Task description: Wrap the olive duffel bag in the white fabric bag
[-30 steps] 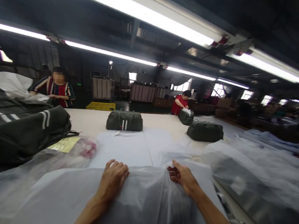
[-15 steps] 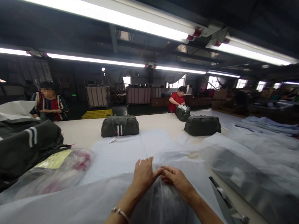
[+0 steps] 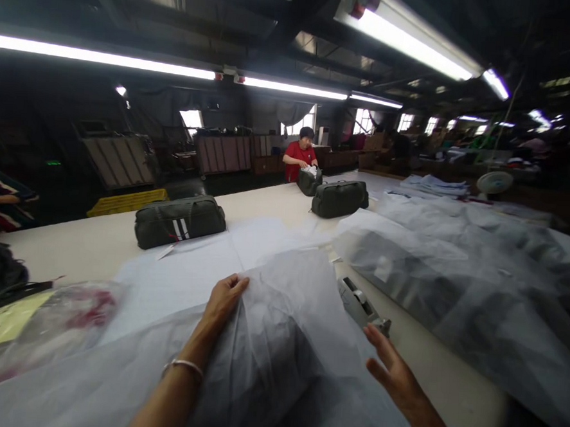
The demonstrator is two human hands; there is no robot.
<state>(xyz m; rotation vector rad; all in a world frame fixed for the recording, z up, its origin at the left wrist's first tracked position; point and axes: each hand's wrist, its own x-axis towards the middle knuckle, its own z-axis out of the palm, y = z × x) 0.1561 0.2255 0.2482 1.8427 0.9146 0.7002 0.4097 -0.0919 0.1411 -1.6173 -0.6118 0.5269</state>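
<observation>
The left hand (image 3: 224, 298) is pinching thin, translucent white sheeting (image 3: 272, 332). The right hand (image 3: 395, 371), fingers parted, is hovering beside a long grey tape dispenser (image 3: 355, 300).

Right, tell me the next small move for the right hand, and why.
I'd probably bring the right hand to the grey, elongated tape dispenser and take a strip: that hand is open beside the dispenser's near end, while the left hand pinches the thin, translucent white sheet in gathered folds.
</observation>
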